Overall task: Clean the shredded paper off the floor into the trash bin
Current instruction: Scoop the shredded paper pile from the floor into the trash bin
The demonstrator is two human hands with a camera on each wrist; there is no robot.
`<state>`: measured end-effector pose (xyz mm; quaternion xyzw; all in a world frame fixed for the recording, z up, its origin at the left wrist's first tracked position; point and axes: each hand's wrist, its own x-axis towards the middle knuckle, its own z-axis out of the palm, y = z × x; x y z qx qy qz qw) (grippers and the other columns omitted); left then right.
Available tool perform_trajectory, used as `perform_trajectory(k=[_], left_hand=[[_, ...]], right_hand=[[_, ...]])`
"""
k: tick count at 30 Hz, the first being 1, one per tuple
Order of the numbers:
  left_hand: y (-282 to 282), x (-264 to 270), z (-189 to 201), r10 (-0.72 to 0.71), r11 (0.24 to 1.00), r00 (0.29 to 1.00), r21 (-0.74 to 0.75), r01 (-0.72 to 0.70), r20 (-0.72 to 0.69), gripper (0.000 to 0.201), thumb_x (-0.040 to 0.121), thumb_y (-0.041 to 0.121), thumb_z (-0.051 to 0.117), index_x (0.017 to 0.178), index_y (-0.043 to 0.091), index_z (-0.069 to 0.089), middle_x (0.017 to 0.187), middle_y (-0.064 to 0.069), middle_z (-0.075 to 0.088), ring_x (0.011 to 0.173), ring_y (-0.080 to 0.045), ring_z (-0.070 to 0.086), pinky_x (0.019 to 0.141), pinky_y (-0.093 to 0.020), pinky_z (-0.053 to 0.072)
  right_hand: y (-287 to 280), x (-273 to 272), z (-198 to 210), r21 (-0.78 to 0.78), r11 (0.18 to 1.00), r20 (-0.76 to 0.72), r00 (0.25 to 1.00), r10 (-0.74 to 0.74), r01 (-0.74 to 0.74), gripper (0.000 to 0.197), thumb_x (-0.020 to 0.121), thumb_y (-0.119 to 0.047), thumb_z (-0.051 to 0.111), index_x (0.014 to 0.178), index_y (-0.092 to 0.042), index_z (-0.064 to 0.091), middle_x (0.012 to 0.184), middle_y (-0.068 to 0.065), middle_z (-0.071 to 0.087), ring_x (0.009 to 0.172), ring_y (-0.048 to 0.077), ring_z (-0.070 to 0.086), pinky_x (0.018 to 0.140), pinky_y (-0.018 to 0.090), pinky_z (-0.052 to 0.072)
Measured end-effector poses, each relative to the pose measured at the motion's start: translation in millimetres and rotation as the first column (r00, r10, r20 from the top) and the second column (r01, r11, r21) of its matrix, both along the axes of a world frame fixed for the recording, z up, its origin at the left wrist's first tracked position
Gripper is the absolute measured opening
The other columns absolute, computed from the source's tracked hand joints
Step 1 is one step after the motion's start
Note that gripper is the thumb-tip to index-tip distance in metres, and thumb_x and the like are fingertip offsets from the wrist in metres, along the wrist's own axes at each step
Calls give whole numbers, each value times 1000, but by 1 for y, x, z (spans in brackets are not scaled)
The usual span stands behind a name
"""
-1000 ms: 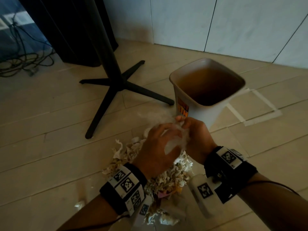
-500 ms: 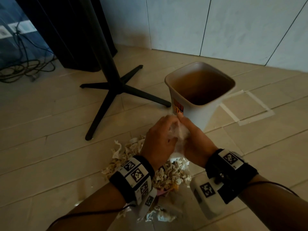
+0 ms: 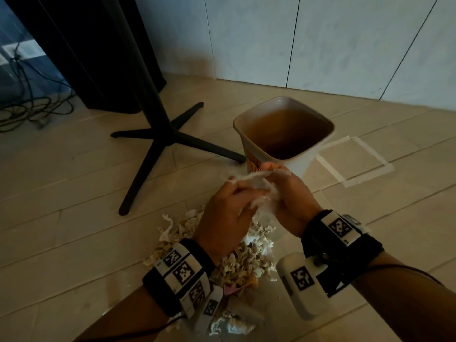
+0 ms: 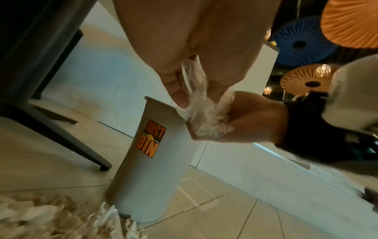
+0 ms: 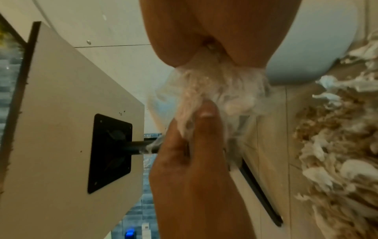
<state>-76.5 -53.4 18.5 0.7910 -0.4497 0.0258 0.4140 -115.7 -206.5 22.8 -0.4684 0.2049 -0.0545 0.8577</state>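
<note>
Both hands hold a crumpled piece of clear plastic (image 3: 256, 186) in the air, just in front of the near rim of the beige trash bin (image 3: 303, 164). My left hand (image 3: 229, 208) grips its near side with curled fingers. My right hand (image 3: 288, 193) pinches its far side. The left wrist view shows the plastic (image 4: 204, 119) bunched between the two hands beside the bin (image 4: 151, 177) with its orange sticker. A pile of shredded paper (image 3: 246, 265) lies on the floor below my wrists. The bin's inside looks dark and bare.
A black four-legged table base (image 3: 167, 134) stands left of the bin, one leg ending near the bin's foot. A dark curtain (image 3: 86, 58) and loose cables (image 3: 29, 112) are at the far left. White tape marks (image 3: 357, 164) lie right of the bin. A wall runs behind.
Both hands have lifted off the paper pile with the plastic bunched between them and moved up toward the bin's near rim.
</note>
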Motion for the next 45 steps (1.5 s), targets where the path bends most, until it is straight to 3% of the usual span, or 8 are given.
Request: perform_trajectory(k=[6,9,16,21,25,29,36,45], left_hand=[[-9,22,21,139,979,970,-119,-165,-197,15,86,20,69,101,22,65,95,4,63,84,-4,61,68,-16,50],[-15,32,29,171,974,959,-110,-199,-225,33,81,31,74,106,26,54,104,2,55,89,-6,58,66,-20,54],[-29,50,52,28,984,952,-161,-81,-306,46,86,26,72,126,24,49,115,11,60,95,1,61,74,-12,51],[-29,72,47,43,995,952,-70,-67,-303,32,88,33,68,117,33,56,109,12,62,99,-6,60,75,-14,48],[-22,92,8,148,984,963,132,-120,-227,20,87,29,68,106,27,62,109,7,64,99,-2,58,81,-19,47],[-9,110,-45,200,825,971,557,-94,-132,37,83,41,65,117,29,60,120,-1,57,112,-21,55,95,-40,48],[19,108,-112,209,430,940,889,161,-271,76,77,50,62,140,55,21,160,0,7,145,-33,18,109,-48,36],[34,75,-130,115,506,978,858,93,-174,45,89,10,63,129,29,55,135,-3,51,118,-24,52,91,-35,50]], right_hand=[[18,-7,15,-42,979,82,976,201,-198,41,95,-28,57,121,4,55,116,25,64,100,36,63,86,49,53],[11,-4,21,-187,972,33,988,149,-140,28,83,-22,75,100,-7,59,118,34,59,95,39,61,94,62,49],[-12,20,55,-407,913,169,984,57,17,21,96,-2,47,114,0,58,109,20,67,90,27,68,75,35,60],[-48,55,87,-479,851,86,976,-198,215,20,96,-11,46,82,-13,61,76,10,61,65,27,62,51,32,53],[-78,82,91,-560,785,71,960,-272,264,19,93,-13,43,80,-13,57,74,10,61,68,26,62,56,31,52],[-103,101,73,-764,633,-42,970,-241,124,17,84,-32,46,92,-19,56,103,14,62,97,32,63,85,42,50],[-116,104,30,-943,246,-275,941,-196,-224,38,93,-40,54,128,-24,51,140,14,39,125,36,43,85,33,40],[-95,89,43,-944,97,-325,940,-106,-315,76,79,-66,63,145,-50,29,161,-1,16,145,35,22,110,63,29]])
